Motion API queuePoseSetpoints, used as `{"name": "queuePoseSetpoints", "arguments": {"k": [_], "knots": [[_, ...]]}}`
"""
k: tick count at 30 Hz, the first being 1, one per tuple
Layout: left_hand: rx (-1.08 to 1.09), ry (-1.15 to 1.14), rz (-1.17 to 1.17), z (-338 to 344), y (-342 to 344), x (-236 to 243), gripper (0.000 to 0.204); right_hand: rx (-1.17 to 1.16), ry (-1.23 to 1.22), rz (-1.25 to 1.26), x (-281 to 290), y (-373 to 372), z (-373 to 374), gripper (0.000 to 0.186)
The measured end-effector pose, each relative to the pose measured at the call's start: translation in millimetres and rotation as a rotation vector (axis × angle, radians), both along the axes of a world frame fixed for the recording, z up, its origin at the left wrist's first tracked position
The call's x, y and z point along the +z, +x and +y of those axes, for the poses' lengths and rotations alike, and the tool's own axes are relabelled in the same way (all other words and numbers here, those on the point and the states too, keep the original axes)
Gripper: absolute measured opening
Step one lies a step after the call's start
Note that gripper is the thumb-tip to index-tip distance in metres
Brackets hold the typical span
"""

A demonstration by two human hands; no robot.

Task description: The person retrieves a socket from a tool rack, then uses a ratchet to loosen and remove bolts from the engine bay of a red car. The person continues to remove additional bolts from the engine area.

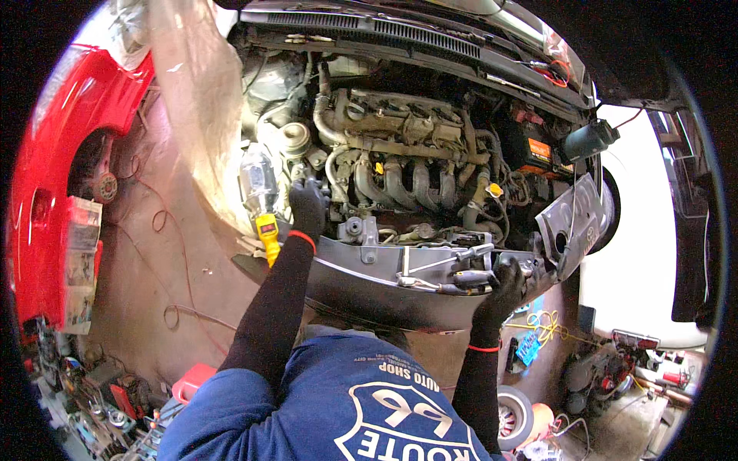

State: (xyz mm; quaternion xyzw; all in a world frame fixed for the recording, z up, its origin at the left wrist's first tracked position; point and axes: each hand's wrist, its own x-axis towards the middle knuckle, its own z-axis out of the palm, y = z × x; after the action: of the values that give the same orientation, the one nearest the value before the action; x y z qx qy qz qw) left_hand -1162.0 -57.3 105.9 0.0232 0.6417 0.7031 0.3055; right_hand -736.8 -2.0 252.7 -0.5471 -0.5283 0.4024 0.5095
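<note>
My left hand (pixel 309 207), in a black glove, reaches over the front edge into the engine bay. Its fingers curl down among parts beside the engine (pixel 403 123), and what they close on is hidden. Close by on the left stands a yellow work light (pixel 267 234) with a clear head. My right hand (pixel 505 286), also gloved in black, is at the grey front bumper (pixel 384 296), its fingers dark and partly hidden. Just left of it, on the bumper's top, lie a T-shaped metal wrench (pixel 442 265) and a dark-handled tool (pixel 470 277).
A battery (pixel 529 150) with an orange label sits at the bay's right. A loose grey panel (pixel 570 227) leans at the right corner. A pale cover (pixel 188 100) drapes the left fender. A red car (pixel 65 146) stands left, and a thin hose (pixel 181 257) loops across the floor.
</note>
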Motion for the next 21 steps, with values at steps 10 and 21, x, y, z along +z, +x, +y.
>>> {"name": "queuePoseSetpoints", "arguments": {"k": [10,21], "knots": [[-0.6,0.146,0.704,85,-49,-170,0.023,-0.262,-0.325,0.055,-58,146,-104,0.047],[-0.194,0.546,-0.886,104,-19,-120,0.043,-0.04,-0.117,-1.319,-72,194,-152,0.05]]}}
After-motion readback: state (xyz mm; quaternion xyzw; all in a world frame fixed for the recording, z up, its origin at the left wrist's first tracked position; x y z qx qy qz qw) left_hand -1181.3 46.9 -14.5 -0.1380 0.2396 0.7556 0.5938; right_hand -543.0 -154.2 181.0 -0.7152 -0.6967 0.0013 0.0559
